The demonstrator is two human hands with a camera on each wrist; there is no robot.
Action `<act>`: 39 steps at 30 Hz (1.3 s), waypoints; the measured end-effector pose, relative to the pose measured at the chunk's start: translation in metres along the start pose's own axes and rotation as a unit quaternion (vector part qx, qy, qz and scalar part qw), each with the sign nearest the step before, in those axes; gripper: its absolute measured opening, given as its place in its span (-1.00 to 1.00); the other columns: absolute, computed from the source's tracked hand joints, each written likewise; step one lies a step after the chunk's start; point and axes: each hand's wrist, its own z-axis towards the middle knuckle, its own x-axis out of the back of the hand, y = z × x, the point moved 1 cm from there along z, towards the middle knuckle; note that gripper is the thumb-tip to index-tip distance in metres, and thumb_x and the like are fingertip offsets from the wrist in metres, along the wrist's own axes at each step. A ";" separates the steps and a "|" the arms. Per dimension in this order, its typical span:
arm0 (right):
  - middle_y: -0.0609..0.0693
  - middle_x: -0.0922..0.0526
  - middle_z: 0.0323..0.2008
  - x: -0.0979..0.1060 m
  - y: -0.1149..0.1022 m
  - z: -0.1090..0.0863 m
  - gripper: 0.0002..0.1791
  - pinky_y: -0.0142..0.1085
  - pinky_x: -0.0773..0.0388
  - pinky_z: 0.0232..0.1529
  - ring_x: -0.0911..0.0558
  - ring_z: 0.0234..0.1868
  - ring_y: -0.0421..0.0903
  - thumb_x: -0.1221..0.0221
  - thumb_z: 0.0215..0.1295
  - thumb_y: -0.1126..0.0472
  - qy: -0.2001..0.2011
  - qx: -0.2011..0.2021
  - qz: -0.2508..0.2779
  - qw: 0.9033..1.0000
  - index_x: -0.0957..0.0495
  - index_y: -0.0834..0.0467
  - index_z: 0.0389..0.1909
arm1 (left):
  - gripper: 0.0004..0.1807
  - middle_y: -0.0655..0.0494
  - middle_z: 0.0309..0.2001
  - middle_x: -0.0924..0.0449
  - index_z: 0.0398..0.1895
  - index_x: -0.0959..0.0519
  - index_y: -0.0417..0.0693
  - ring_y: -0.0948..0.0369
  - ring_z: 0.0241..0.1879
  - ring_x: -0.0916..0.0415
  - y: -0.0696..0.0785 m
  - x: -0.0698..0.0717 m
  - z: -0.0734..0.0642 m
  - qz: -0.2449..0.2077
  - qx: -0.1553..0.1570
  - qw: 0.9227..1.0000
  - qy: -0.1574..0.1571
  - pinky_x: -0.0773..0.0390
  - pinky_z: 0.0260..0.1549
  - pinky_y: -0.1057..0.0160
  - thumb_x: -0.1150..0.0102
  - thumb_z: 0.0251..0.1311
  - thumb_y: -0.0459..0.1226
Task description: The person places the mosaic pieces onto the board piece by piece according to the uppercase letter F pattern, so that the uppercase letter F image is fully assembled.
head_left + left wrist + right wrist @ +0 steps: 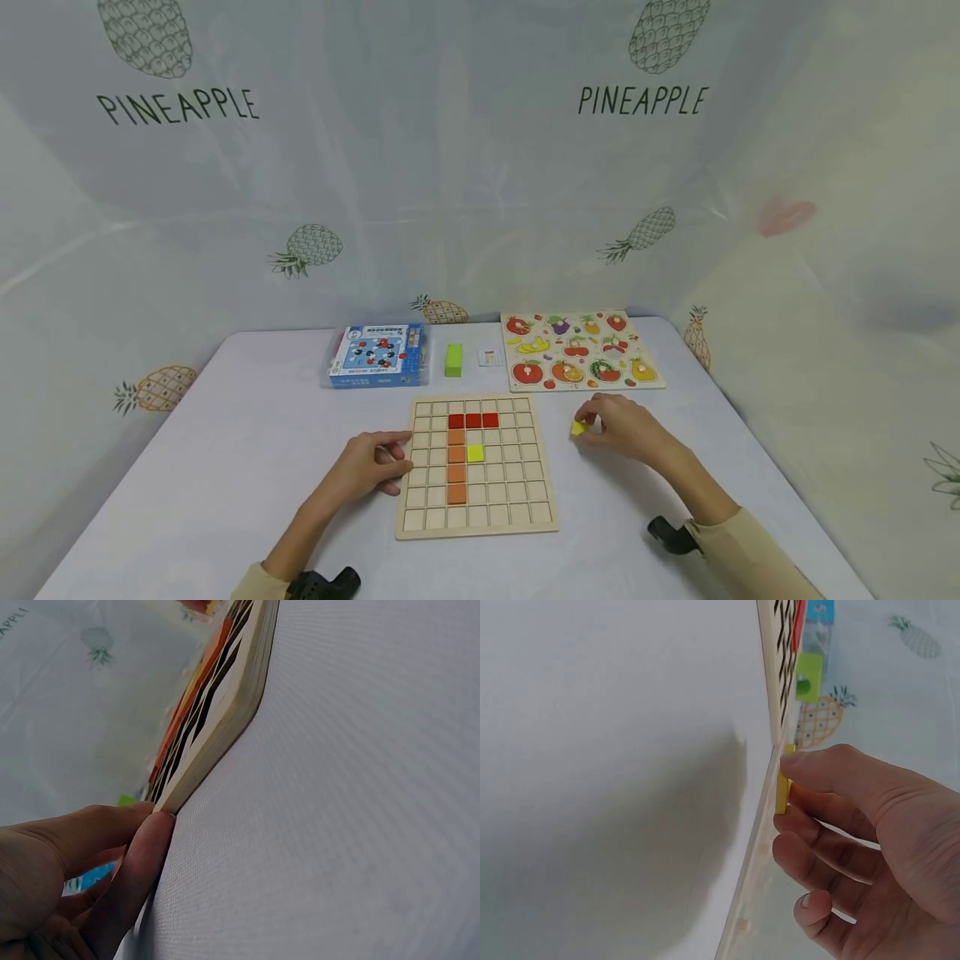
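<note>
A wooden grid board (552, 500) lies on the table between the hands. Three red tiles (473, 421) form a row near its far side, several orange tiles (457, 473) run down one column, and a single yellow tile (475, 453) sits right of that column. My left hand (369, 463) touches the board's left edge with thumb and index fingertip, seen close up at the wooden edge (217, 742) in the left wrist view. To the right of the board, my right hand (621, 427) pinches another yellow tile (783, 787) between thumb and fingers, other fingers loosely bent.
Behind the board stand a blue boxed set (378, 357), a green block (453, 361) and a small white card (490, 357). A fruit-picture board (585, 350) lies at the back right. Pineapple-print curtain (450, 167) encloses the table's back and sides.
</note>
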 end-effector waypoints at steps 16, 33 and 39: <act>-0.17 -0.59 -0.36 -0.024 -0.056 0.021 -0.79 -0.52 -0.42 -0.49 -0.44 -0.40 -0.27 -0.42 0.08 0.10 -0.029 0.051 0.018 0.998 -0.72 0.02 -0.24 | -0.42 -0.03 -0.32 -0.54 0.24 -0.49 -0.28 0.21 -0.54 -0.61 0.000 -0.001 -0.001 -0.003 0.002 1.000 -0.001 -0.73 -0.60 0.26 -0.38 0.11 -0.35; -0.15 -0.64 -0.27 -0.041 -0.095 0.040 -0.80 -0.50 -0.58 -0.30 -0.54 -0.30 -0.28 -0.39 0.15 0.08 -0.042 0.116 0.015 0.992 -0.73 0.02 -0.21 | -0.41 -0.03 -0.31 -0.55 0.24 -0.49 -0.28 0.21 -0.56 -0.61 0.002 0.000 0.000 0.001 -0.002 1.000 0.000 -0.73 -0.60 0.27 -0.38 0.11 -0.33; -0.13 -0.65 -0.24 -0.043 -0.103 0.041 -0.79 -0.48 -0.62 -0.25 -0.55 -0.29 -0.28 -0.38 0.15 0.10 -0.046 0.126 0.021 0.991 -0.72 0.04 -0.19 | -0.41 -0.03 -0.31 -0.56 0.24 -0.49 -0.29 0.21 -0.56 -0.61 0.002 0.000 -0.002 0.002 -0.002 1.000 0.001 -0.73 -0.60 0.27 -0.38 0.11 -0.33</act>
